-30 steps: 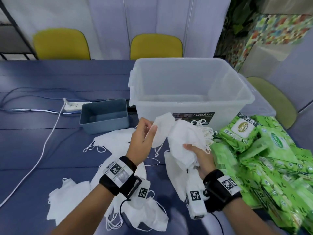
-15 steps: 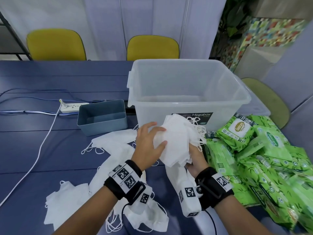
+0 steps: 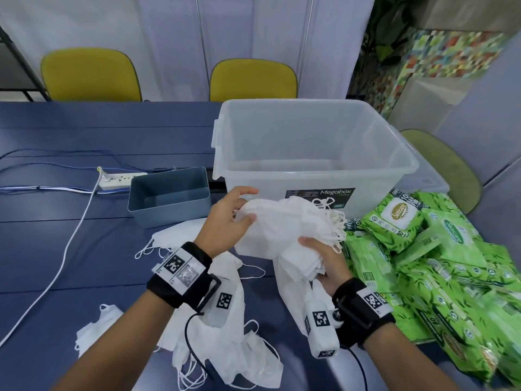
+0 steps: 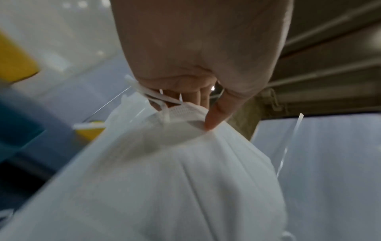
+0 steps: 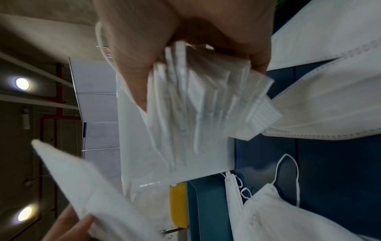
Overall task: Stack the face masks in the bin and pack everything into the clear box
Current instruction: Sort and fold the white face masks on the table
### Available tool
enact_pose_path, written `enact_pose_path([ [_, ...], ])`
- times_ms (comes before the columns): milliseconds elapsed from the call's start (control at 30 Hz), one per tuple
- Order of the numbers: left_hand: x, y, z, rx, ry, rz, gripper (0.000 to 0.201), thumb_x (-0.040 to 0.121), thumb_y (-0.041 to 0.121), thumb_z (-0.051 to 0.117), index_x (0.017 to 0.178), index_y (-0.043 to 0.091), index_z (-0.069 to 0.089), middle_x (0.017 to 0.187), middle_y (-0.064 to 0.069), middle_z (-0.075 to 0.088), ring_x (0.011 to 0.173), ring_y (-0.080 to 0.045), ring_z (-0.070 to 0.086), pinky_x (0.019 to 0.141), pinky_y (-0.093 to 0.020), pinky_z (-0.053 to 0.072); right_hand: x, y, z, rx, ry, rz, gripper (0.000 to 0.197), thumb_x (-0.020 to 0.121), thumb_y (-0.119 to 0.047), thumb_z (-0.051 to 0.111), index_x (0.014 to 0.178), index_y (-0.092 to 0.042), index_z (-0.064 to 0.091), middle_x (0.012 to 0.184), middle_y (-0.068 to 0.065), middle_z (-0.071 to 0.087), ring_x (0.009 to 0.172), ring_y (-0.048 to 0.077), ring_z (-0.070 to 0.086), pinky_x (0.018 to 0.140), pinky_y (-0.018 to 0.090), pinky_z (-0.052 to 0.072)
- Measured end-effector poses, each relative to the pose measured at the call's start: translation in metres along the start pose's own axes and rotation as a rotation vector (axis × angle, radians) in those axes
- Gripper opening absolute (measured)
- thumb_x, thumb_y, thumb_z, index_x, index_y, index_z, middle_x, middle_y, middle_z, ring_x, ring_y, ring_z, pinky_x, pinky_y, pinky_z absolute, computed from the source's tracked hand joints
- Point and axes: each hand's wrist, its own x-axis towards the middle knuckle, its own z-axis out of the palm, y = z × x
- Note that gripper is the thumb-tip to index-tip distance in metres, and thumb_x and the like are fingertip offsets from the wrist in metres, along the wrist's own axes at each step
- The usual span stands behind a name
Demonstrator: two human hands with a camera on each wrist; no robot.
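My right hand point(image 3: 318, 253) grips a stack of white face masks point(image 3: 284, 230) from below, thumb on top, in front of the clear box point(image 3: 310, 176). The right wrist view shows the stack's layered edges point(image 5: 195, 101) fanned between thumb and fingers. My left hand point(image 3: 248, 206) holds the top mask point(image 4: 185, 171) at its left end, with the thumb pressed on it and the fingers behind by an ear loop. The empty blue-grey bin point(image 3: 169, 193) stands left of the box. Several loose masks point(image 3: 225, 328) lie on the table under my wrists.
A heap of green wet-wipe packs point(image 3: 423, 263) fills the table's right side, beside the clear box. A white power strip point(image 3: 121, 180) and its cables lie behind the bin at the left. Two yellow chairs point(image 3: 253, 80) stand at the table's far edge.
My left hand carried a single mask to the right and laid it onto the stack in my right hand. The stack has tipped flatter and both hands are now on it.
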Motion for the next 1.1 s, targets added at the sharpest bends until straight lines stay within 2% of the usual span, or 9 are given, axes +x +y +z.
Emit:
enact_pose_path([
  [133,0.006,0.01,0.0,0.426,-0.105,0.246,0.036,0.075,0.016,0.041,0.101,0.024,0.065,0.086,0.005,0.065,0.088,-0.014,0.05,0.09,-0.033,0.032,0.0,0.0,-0.001,-0.046,-0.013,0.017,0.043,0.055,-0.027,0.083,0.094,-0.015,0.07,0.084,-0.002,0.075,0.082,0.017,0.069,0.087,0.036,0.046],
  [233,0.004,0.017,0.015,0.654,-0.191,0.435,0.033,0.073,0.011,0.041,0.094,0.02,0.065,0.077,0.006,0.059,0.086,-0.019,0.048,0.085,-0.028,0.021,0.002,0.008,0.004,-0.084,-0.025,0.018,0.074,0.032,-0.039,0.087,0.1,-0.014,0.072,0.094,0.0,0.075,0.095,0.024,0.068,0.087,0.038,0.047],
  [367,0.002,0.017,0.04,0.802,-0.279,0.642,0.032,0.073,0.011,0.038,0.088,0.023,0.063,0.081,0.006,0.057,0.091,-0.02,0.047,0.093,-0.037,0.023,-0.004,0.013,0.012,-0.082,-0.012,-0.014,0.018,0.067,-0.018,0.074,0.077,-0.021,0.059,0.051,-0.01,0.06,0.049,0.007,0.055,0.043,0.018,0.039],
  [500,0.003,0.004,0.059,0.843,-0.33,0.661,0.034,0.074,0.0,0.054,0.092,0.026,0.066,0.096,0.003,0.058,0.105,-0.021,0.042,0.104,-0.051,0.023,-0.013,0.017,0.019,-0.049,-0.049,-0.063,0.017,0.062,-0.021,0.058,0.078,-0.023,0.054,0.047,-0.014,0.056,0.043,-0.001,0.052,0.036,0.014,0.036],
  [600,-0.002,-0.008,0.067,0.825,-0.284,0.598,0.038,0.081,0.002,0.058,0.106,0.03,0.061,0.113,0.002,0.055,0.117,-0.022,0.038,0.11,-0.054,0.016,-0.008,0.023,0.018,-0.047,-0.04,-0.026,0.015,0.073,-0.026,0.065,0.084,-0.024,0.056,0.056,-0.011,0.058,0.051,0.004,0.052,0.041,0.015,0.036],
  [700,-0.008,-0.013,0.066,0.753,-0.145,0.427,0.042,0.088,0.033,0.051,0.13,0.033,0.044,0.132,-0.001,0.044,0.126,-0.02,0.029,0.112,-0.052,0.016,-0.007,0.025,0.015,-0.029,-0.048,-0.006,0.011,0.093,-0.015,0.055,0.086,-0.023,0.058,0.051,-0.013,0.057,0.046,0.002,0.05,0.039,0.015,0.035],
  [833,-0.01,-0.024,0.058,0.51,0.038,0.057,0.095,0.06,0.075,0.052,0.142,0.036,0.023,0.144,-0.001,0.022,0.134,-0.017,0.021,0.112,-0.039,0.016,-0.013,0.022,0.011,-0.036,-0.13,-0.033,0.015,0.087,-0.006,0.06,0.096,-0.018,0.063,0.06,-0.01,0.066,0.048,-0.001,0.057,0.042,0.014,0.041],
  [967,-0.007,-0.035,0.045,0.144,-0.078,-0.238,0.121,0.039,0.071,0.071,0.143,0.035,0.019,0.136,0.005,0.03,0.125,-0.009,0.034,0.103,-0.024,0.032,-0.017,0.017,0.014,-0.174,-0.224,-0.103,0.045,0.073,-0.014,0.067,0.118,-0.014,0.062,0.107,0.004,0.072,0.095,0.013,0.068,0.071,0.026,0.054],
  [1100,-0.007,-0.048,0.039,0.121,-0.104,-0.266,0.091,0.043,0.061,0.08,0.121,0.025,0.05,0.113,0.013,0.057,0.104,-0.008,0.057,0.075,-0.013,0.043,-0.02,0.014,0.011,-0.152,-0.299,-0.108,0.071,0.064,-0.027,0.072,0.131,-0.013,0.054,0.126,0.008,0.064,0.118,0.022,0.059,0.099,0.04,0.046],
])
